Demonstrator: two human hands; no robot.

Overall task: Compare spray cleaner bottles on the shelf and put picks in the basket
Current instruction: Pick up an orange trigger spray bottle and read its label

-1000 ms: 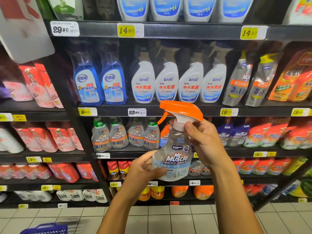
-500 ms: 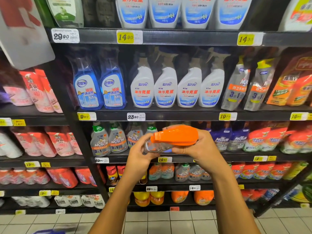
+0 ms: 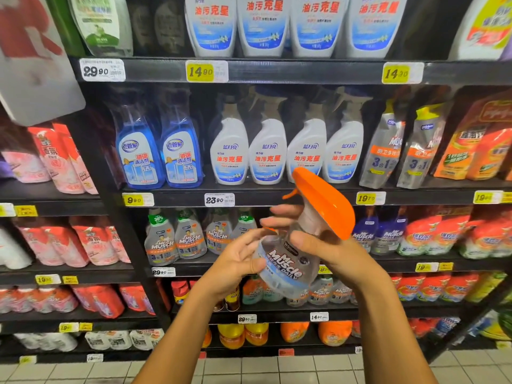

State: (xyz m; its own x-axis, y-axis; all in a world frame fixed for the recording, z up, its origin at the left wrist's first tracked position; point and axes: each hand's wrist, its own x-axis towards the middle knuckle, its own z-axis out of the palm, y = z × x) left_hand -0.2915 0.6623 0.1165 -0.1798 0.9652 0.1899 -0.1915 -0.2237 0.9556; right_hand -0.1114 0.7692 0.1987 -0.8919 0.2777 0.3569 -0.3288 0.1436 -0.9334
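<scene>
A person holds a clear Mr Muscle spray bottle [image 3: 288, 261] tilted before stocked supermarket shelves [image 3: 277, 199]. The right hand [image 3: 329, 253] grips it below the orange trigger head [image 3: 322, 202]; the left hand [image 3: 238, 259], fingers spread and relaxed, touches its side.

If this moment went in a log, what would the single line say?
phase: comparing | held: Mr Muscle spray bottle, tilted | right hand: grips bottle | left hand: supports bottle | basket: unseen

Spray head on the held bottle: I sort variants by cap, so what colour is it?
Orange, on the spray head of the clear bottle; head view.
</scene>
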